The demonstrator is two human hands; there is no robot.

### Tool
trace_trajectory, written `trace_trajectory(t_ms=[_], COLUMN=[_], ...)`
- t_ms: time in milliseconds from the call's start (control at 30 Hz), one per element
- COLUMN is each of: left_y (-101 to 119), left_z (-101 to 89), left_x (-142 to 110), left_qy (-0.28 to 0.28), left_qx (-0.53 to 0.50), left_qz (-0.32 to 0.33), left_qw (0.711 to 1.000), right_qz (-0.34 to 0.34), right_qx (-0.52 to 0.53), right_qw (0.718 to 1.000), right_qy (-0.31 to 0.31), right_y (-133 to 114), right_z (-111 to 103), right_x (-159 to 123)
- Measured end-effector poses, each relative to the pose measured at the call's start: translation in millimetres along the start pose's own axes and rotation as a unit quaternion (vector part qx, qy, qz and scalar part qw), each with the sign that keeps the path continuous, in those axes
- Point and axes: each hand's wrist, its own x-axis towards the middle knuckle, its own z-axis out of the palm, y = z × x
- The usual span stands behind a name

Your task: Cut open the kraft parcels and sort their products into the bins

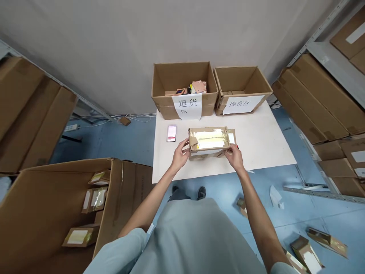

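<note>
A flat taped cardboard parcel [210, 141] lies on the white table [256, 140]. My left hand [180, 153] grips its left end, fingers curled round the edge. At the parcel's near right corner, my right hand [234, 156] holds on, fingers closed on the cardboard. A small pink-and-white item [171, 133] lies on the table just left of the parcel.
Two open cartons with paper labels stand at the table's back: the left one [182, 89] holds several small boxes, the right one [242, 89] looks nearly bare. A large open carton [57, 213] with small parcels sits at my left. Shelves with boxes flank both sides. Torn packaging [306, 253] litters the blue floor.
</note>
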Motion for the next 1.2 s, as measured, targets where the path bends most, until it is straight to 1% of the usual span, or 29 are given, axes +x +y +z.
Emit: trace_trajectory(t_ms=[67, 133, 200, 233, 267, 333, 433, 500, 567, 633, 700, 733, 800, 867, 967, 1033, 1100, 1200], left_y=[-5.2, -16.0, -29.5, -36.1, -42.2, -52.3, -62.2, -66.8, -70.7, -73.9, -76.5, -77.7, -79.5, -80.6, -79.1, -76.2, -72.8, -69.4], left_z=[20.7, 35.8, 43.8, 44.6, 43.1, 33.6, 8.5, -8.3, -19.7, -23.9, -22.3, -20.4, -16.3, -12.3, -2.4, 11.1, 32.1, 74.5], left_x=[19.0, 30.6, 34.4, 33.9, 32.2, 27.3, 21.8, 21.6, 22.8, 23.6, 23.0, 22.4, 21.5, 22.8, 32.0, 43.6, 59.2, 88.3], left_qy=[-0.01, -0.023, -0.035, -0.037, -0.033, -0.006, 0.054, 0.064, 0.037, -0.015, -0.063, -0.075, -0.072, -0.051, -0.037, -0.038, -0.033, -0.011], left_qx=[0.021, 0.036, 0.036, 0.031, 0.025, 0.02, 0.042, 0.061, 0.057, 0.027, 0.0, -0.006, -0.007, -0.007, -0.009, -0.006, -0.001, 0.01], left_qz=[-0.018, -0.065, -0.105, -0.116, -0.124, -0.138, -0.175, -0.221, -0.277, -0.32, -0.336, -0.336, -0.331, -0.328, -0.325, -0.323, -0.325, -0.331], left_qw=[1.0, 0.997, 0.993, 0.992, 0.991, 0.99, 0.982, 0.971, 0.959, 0.947, 0.94, 0.939, 0.941, 0.943, 0.945, 0.946, 0.945, 0.943], right_qz=[0.022, 0.055, 0.081, 0.088, 0.091, 0.093, 0.108, 0.143, 0.19, 0.222, 0.224, 0.213, 0.185, 0.164, 0.156, 0.152, 0.151, 0.154], right_qx=[-0.021, -0.032, -0.036, -0.035, -0.034, -0.029, -0.045, -0.07, -0.079, -0.072, -0.071, -0.074, -0.075, -0.065, -0.041, -0.025, -0.012, -0.001], right_qw=[0.999, 0.998, 0.996, 0.996, 0.995, 0.995, 0.992, 0.984, 0.975, 0.97, 0.972, 0.974, 0.98, 0.984, 0.987, 0.988, 0.988, 0.988], right_qy=[0.013, 0.015, 0.007, 0.001, -0.004, 0.001, 0.051, 0.08, 0.083, 0.063, 0.03, 0.014, -0.008, -0.016, -0.026, -0.03, -0.027, -0.023], right_y=[17.5, 32.0, 43.5, 48.1, 52.2, 59.6, 71.4, 80.6, 89.5, 96.9, 102.2, 104.2, 108.0, 112.5, 122.9, 133.6, 147.6, 172.6], right_z=[-2.9, -0.8, 1.9, 2.3, 1.7, -2.6, -13.5, -19.3, -21.3, -19.5, -15.7, -13.8, -11.2, -11.3, -17.4, -26.0, -38.4, -63.8], right_x=[4.2, 3.1, -2.7, -7.0, -11.6, -20.7, -28.3, -26.7, -19.9, -10.1, -0.5, 3.4, 8.6, 11.3, 16.9, 26.9, 44.3, 82.9])
